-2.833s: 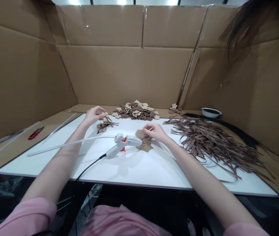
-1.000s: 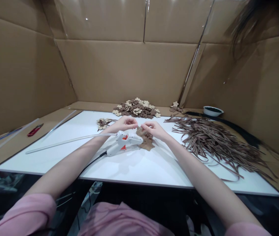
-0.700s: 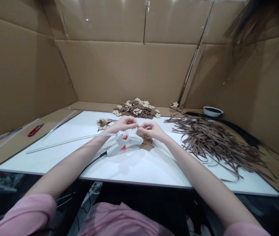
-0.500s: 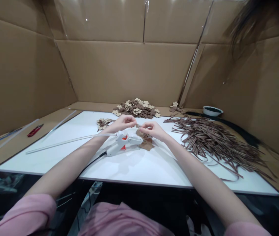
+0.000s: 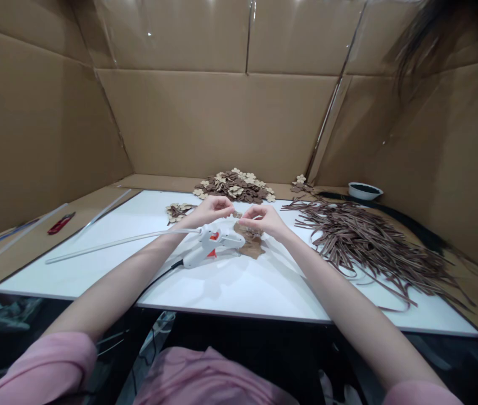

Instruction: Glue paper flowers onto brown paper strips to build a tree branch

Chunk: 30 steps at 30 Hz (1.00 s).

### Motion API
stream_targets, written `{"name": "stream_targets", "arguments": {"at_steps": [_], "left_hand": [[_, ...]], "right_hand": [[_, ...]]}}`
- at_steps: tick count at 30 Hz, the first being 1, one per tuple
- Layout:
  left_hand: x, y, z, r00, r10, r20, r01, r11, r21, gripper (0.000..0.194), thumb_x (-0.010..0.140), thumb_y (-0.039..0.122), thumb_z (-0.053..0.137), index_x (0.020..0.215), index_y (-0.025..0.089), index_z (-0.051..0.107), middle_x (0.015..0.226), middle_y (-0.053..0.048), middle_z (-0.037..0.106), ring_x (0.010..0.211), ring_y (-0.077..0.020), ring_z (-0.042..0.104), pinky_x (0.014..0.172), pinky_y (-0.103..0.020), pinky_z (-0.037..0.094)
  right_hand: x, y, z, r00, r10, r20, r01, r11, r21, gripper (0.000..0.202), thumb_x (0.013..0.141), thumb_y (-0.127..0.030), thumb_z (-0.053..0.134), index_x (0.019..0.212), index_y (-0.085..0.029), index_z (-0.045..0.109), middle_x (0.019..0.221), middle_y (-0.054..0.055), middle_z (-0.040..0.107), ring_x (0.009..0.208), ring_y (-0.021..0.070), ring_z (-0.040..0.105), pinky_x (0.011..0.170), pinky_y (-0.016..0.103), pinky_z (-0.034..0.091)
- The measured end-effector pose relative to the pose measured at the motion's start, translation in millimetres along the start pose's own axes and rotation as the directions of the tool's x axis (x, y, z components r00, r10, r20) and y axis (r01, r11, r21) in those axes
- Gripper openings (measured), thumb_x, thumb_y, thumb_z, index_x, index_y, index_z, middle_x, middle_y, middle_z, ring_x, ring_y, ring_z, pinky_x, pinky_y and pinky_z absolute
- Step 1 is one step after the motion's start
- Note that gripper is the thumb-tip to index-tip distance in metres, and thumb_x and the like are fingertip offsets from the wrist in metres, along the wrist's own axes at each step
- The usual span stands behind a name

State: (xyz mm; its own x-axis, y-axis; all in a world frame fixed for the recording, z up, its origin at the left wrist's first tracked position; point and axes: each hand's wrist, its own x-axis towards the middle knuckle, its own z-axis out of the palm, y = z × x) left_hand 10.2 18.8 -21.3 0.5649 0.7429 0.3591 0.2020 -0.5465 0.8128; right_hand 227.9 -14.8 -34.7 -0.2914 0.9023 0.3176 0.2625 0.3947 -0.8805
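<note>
My left hand and my right hand meet over the middle of the white board, fingers pinched. Between their fingertips is a small brown piece, perhaps a flower cut-out; its exact shape is too small to tell. Just below them, a white glue gun with an orange trigger rests on the board. A long clear glue stick juts from its back. Its nozzle points right, over a ragged brown scrap, which lies partly beneath my right hand.
A heap of brown and cream flower cut-outs lies at the back, a smaller bunch left of it. Many brown strips are piled right, near a white bowl of dark contents. A red cutter lies left. Cardboard walls enclose the board.
My hands have drawn very slightly apart, and the small brown piece between the fingertips shows more clearly. The glue gun and the piles stay where they were.
</note>
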Motion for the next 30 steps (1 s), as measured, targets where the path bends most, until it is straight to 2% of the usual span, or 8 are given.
{"name": "stream_targets", "arguments": {"at_steps": [4, 10, 17, 24, 30], "left_hand": [[2.3, -2.1, 4.6, 0.999, -0.006, 0.047, 0.007, 1.0, -0.012, 0.036, 0.079, 0.047, 0.067, 0.082, 0.011, 0.064, 0.073, -0.002, 0.06, 0.066, -0.011, 0.053, 0.062, -0.023, 0.04], [1.3, 1.6, 5.0, 0.999, -0.016, 0.049, 0.017, 1.0, -0.021, 0.039, 0.078, 0.05, 0.068, 0.083, 0.011, 0.064, 0.073, -0.002, 0.06, 0.067, -0.011, 0.053, 0.063, -0.023, 0.041], [1.1, -0.7, 5.9, 0.998, -0.014, 0.068, 0.015, 1.0, -0.019, 0.04, 0.08, 0.05, 0.066, 0.083, 0.011, 0.063, 0.073, -0.002, 0.059, 0.067, -0.0114, 0.053, 0.064, -0.023, 0.041], [-0.5, 3.5, 0.4, 0.988, -0.001, 0.153, -0.01, 0.997, 0.073, 0.04, 0.084, 0.051, 0.062, 0.087, 0.012, 0.067, 0.075, -0.003, 0.06, 0.072, -0.0134, 0.054, 0.066, -0.024, 0.041], [-5.2, 14.6, 0.8, 0.979, -0.009, 0.205, -0.001, 0.999, 0.049, 0.038, 0.085, 0.051, 0.061, 0.084, 0.013, 0.063, 0.073, -0.001, 0.057, 0.067, -0.012, 0.051, 0.06, -0.022, 0.038]], "right_hand": [[0.5, -1.1, 6.8, 1.0, -0.018, -0.002, 0.018, 0.999, -0.04, 0.04, 0.061, -0.051, 0.08, 0.074, -0.014, 0.07, 0.07, 0.005, 0.067, 0.064, 0.015, 0.058, 0.06, 0.026, 0.046], [0.4, -0.6, 6.5, 0.999, -0.03, 0.016, 0.03, 0.999, -0.019, 0.04, 0.07, -0.053, 0.071, 0.073, -0.013, 0.071, 0.07, 0.006, 0.068, 0.061, 0.0142, 0.057, 0.057, 0.026, 0.045], [0.3, -1.6, 7.1, 0.999, -0.044, 0.006, 0.045, 0.998, -0.048, 0.041, 0.068, -0.054, 0.073, 0.071, -0.013, 0.069, 0.068, 0.005, 0.066, 0.06, 0.014, 0.056, 0.057, 0.026, 0.044], [1.1, 0.2, 6.5, 0.993, -0.086, 0.077, 0.091, 0.994, -0.06, 0.045, 0.076, -0.058, 0.064, 0.077, -0.014, 0.068, 0.074, 0.005, 0.066, 0.066, 0.0141, 0.055, 0.058, 0.024, 0.042], [-0.2, 0.4, 7.6, 0.985, -0.105, 0.134, 0.121, 0.986, -0.117, 0.04, 0.083, -0.053, 0.058, 0.082, -0.014, 0.067, 0.077, 0.005, 0.065, 0.069, 0.0145, 0.054, 0.061, 0.025, 0.042]]}}
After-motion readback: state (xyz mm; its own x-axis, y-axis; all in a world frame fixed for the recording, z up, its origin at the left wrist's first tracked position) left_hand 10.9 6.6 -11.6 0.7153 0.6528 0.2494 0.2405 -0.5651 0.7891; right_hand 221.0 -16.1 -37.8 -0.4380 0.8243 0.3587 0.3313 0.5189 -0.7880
